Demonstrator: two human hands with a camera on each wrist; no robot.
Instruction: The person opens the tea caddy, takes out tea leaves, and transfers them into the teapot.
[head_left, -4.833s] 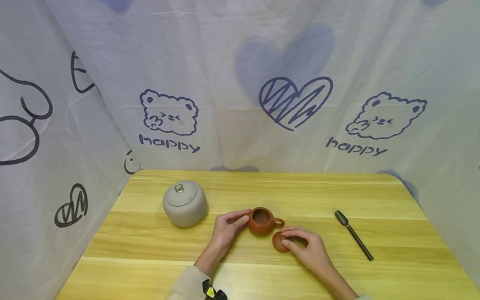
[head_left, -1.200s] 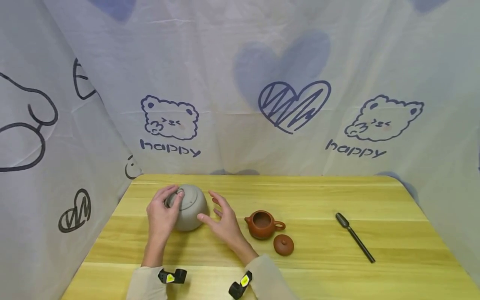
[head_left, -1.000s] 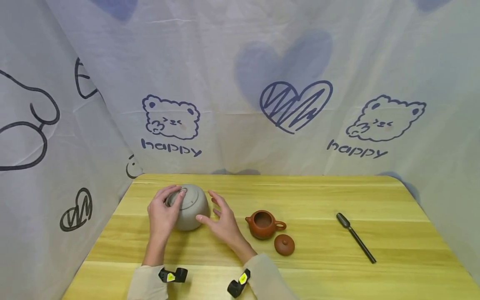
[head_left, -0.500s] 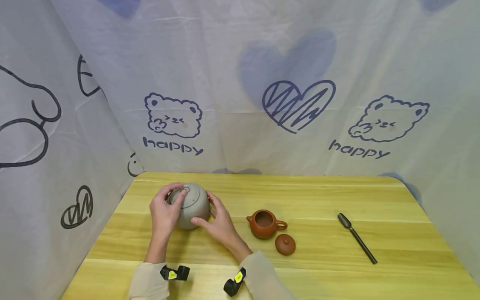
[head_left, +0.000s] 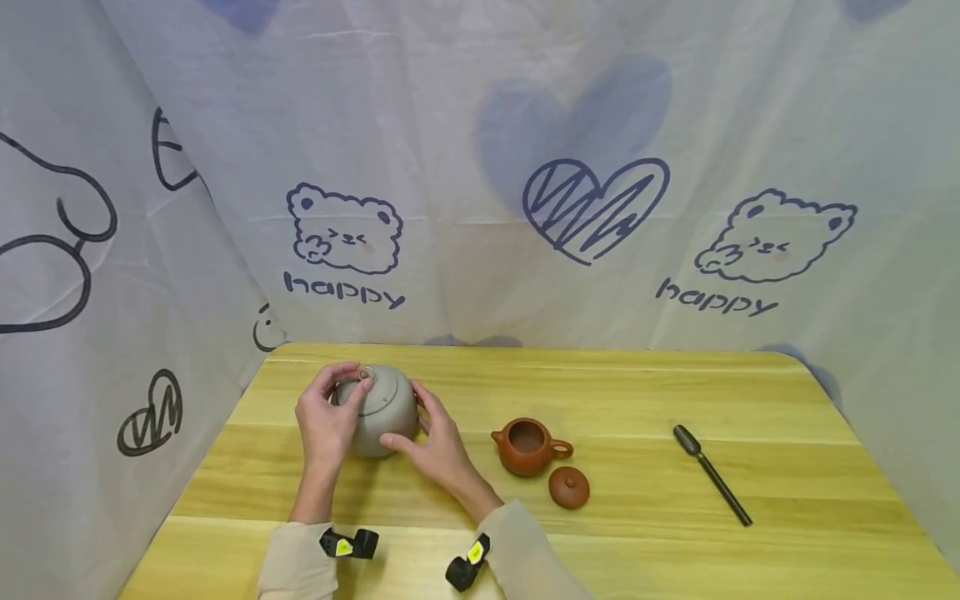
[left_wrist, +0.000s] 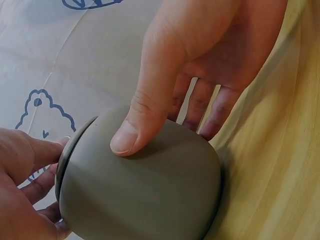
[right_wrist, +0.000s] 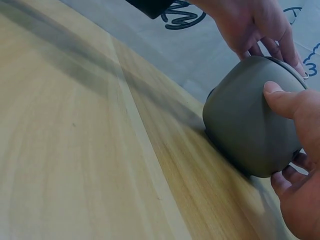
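A grey lidded jar (head_left: pixel 369 435) stands at the table's left, its lid (head_left: pixel 386 388) seated on top. At the lid's small metal ring, my left hand (head_left: pixel 327 421) pinches with thumb and fingers. My right hand (head_left: pixel 442 454) holds the jar's right side, thumb in front and fingers behind, as the left wrist view shows with the thumb (left_wrist: pixel 132 130) on the wall. In the right wrist view the jar (right_wrist: pixel 245 115) sits between both hands. A reddish-brown clay teapot (head_left: pixel 522 460), uncovered, is right of the jar, with its knobbed teapot lid (head_left: pixel 568 492) in front.
A dark scoop-ended tool (head_left: pixel 712 475) lies slantwise on the right of the wooden table (head_left: pixel 637 400). Printed cloth (head_left: pixel 465 275) hangs behind the table and along its sides. Each sleeve carries a black wrist camera (head_left: pixel 467 567).
Both hands have left the teapot and its lid for the grey jar. The teapot lid now lies released on the table. Over the last second, the right hand closed in against the jar's side.
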